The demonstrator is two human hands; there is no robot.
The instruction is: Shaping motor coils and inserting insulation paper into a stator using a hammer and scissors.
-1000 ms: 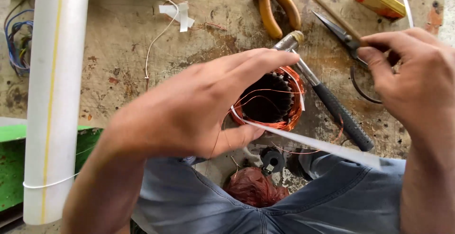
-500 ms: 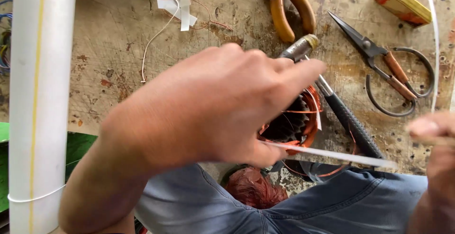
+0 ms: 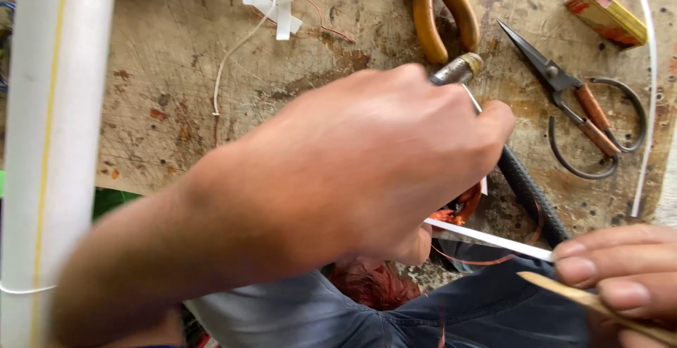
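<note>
Since a second ago your left hand (image 3: 367,179) has slid across the middle of the frame and now hides nearly all of the copper-wound stator (image 3: 462,207), of which only an orange edge shows just right of centre; your right hand (image 3: 620,277) has dropped from the upper right to the lower right corner. From under the left palm a white strip (image 3: 493,241) runs down-right to your right fingertips, which pinch its end together with a thin wooden stick (image 3: 599,306). The left hand's grip curls down over the stator, but whether its fingers press or hold anything beneath cannot be told. The risk, as I judge it: pull that strip askew and it may tear or snag the fine loose copper wire (image 3: 469,258) below it. Further out on the worn tabletop (image 3: 176,94) lie a black-handled tool (image 3: 529,193), scissors (image 3: 578,119), wooden-handled pliers (image 3: 437,9) and, far left, a white pipe (image 3: 56,129).
</note>
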